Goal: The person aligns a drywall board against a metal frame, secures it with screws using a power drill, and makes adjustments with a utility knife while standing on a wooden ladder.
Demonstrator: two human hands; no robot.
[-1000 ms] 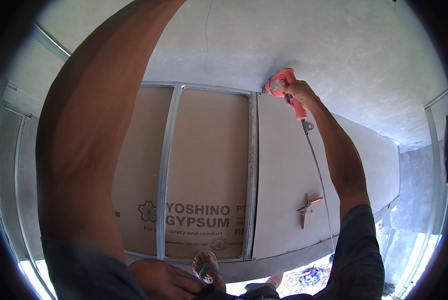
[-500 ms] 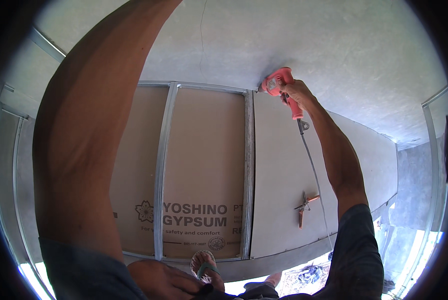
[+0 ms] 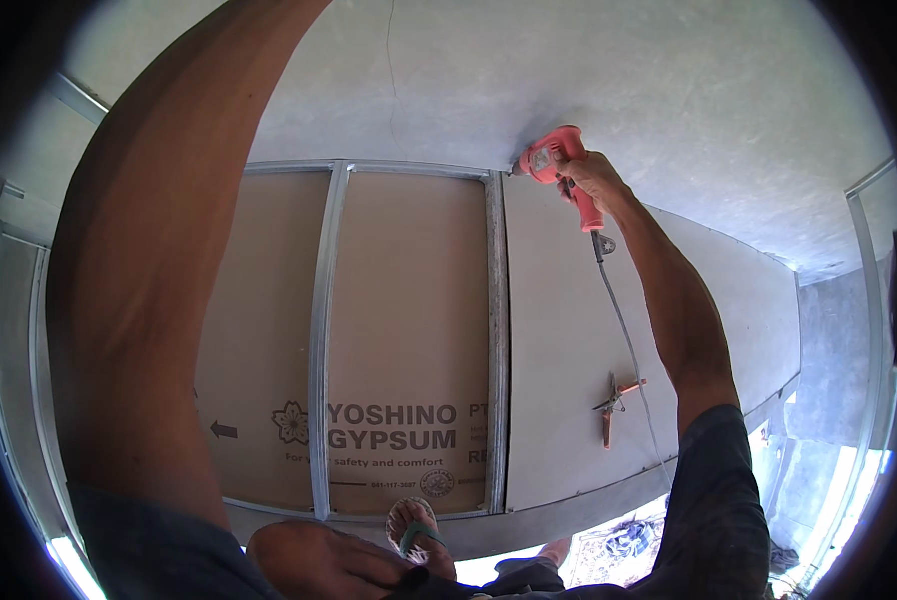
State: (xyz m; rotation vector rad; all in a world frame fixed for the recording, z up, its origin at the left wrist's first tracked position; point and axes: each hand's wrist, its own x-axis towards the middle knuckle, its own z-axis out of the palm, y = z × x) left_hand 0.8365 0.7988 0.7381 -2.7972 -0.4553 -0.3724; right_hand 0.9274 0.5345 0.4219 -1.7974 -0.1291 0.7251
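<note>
My right hand [image 3: 593,182] grips a red corded power drill [image 3: 568,140], its nose at the top right corner of a metal stud frame [image 3: 330,300], against the grey concrete surface [image 3: 648,80]. A grey cord [image 3: 620,320] runs down from the handle over a pale board [image 3: 558,350]. Tin snips with orange handles [image 3: 606,425] lie on that board, near the cord. Brown printed boards [image 3: 408,290] fill the frame's bays. My left forearm [image 3: 138,280] rises along the left side and out past the top edge; that hand is out of view.
Metal channels [image 3: 8,300] run along the far left, others [image 3: 868,300] at the far right. My sandalled foot [image 3: 413,525] shows near the frame's lower edge. Beyond the boards' lower edge lies a bright lower area with bundled blue material [image 3: 628,540].
My left forearm has shifted leftward in the picture. The drill and my right hand sit slightly higher and further left in the picture, still at the same frame corner.
</note>
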